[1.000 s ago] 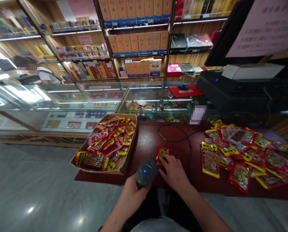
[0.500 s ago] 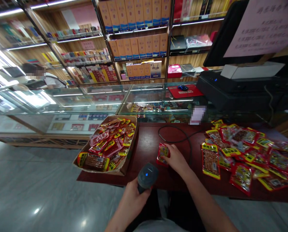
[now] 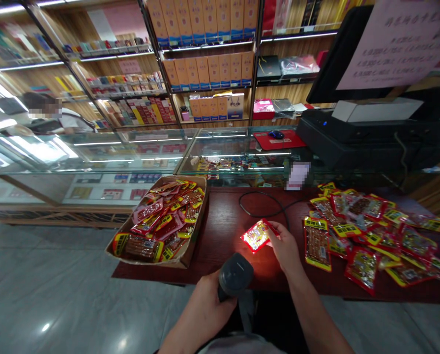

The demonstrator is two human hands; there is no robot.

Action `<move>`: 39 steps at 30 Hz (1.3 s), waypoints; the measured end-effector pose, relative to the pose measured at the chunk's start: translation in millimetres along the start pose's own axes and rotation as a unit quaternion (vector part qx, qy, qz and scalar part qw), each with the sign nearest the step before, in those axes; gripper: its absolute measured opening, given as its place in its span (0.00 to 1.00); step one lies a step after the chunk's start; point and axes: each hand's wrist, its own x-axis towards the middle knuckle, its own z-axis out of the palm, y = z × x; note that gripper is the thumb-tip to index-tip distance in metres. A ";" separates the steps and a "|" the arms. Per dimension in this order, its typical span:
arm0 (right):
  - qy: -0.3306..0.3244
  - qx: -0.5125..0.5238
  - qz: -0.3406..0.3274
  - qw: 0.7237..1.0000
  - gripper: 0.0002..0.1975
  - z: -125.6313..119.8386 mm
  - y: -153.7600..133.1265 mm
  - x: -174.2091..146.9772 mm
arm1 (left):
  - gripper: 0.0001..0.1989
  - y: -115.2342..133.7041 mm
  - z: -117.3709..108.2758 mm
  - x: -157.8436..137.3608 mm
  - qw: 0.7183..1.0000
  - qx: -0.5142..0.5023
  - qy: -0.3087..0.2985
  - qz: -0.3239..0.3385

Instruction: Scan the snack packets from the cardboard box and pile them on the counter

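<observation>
My left hand (image 3: 208, 302) is closed round the handle of a dark grey barcode scanner (image 3: 236, 274), above the front edge of the counter. The scanner's light falls on a red snack packet (image 3: 255, 236), which my right hand (image 3: 284, 243) pinches by its right side just over the wood. To the left stands a cardboard box (image 3: 198, 236) filled with red and yellow snack packets (image 3: 168, 211). A loose pile of similar packets (image 3: 360, 231) covers the right part of the counter.
A black cable (image 3: 258, 215) loops across the dark red counter (image 3: 220, 216). Behind it runs a glass display case (image 3: 220, 142), with a mouse (image 3: 276, 133) on a red mat. At right stands a monitor (image 3: 326, 69). Another person (image 3: 70, 118) is at the far left.
The scanner has moved right and its light now shines on the packet. My right hand has shifted right and turned the packet flatter, its bright face upward.
</observation>
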 end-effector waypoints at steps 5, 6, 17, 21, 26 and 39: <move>0.005 -0.017 -0.011 1.000 0.26 -3.6 2.2 3.4 | 0.16 5.9 -8.0 -8.1 0.999 0.001 -0.031 0.003; 0.008 -0.025 -0.016 1.000 0.26 -4.4 2.7 3.8 | 0.16 6.4 -8.9 -8.4 1.000 0.002 -0.031 0.002; 0.001 -0.026 -0.015 1.000 0.25 -3.3 -7.8 -9.6 | 0.13 10.3 4.9 15.1 0.999 0.041 0.004 0.002; -0.002 -0.025 -0.019 1.000 0.26 -7.1 -5.2 -9.0 | 0.14 10.6 10.0 23.2 0.998 0.055 0.000 0.009; -0.005 -0.022 -0.015 1.000 0.25 -13.5 2.4 -4.9 | 0.12 14.1 11.1 18.0 0.997 0.030 -0.066 0.007; 0.016 -0.045 -0.033 0.998 0.24 -16.8 -4.7 -5.0 | 0.14 15.6 2.6 13.4 0.997 0.044 -0.061 0.015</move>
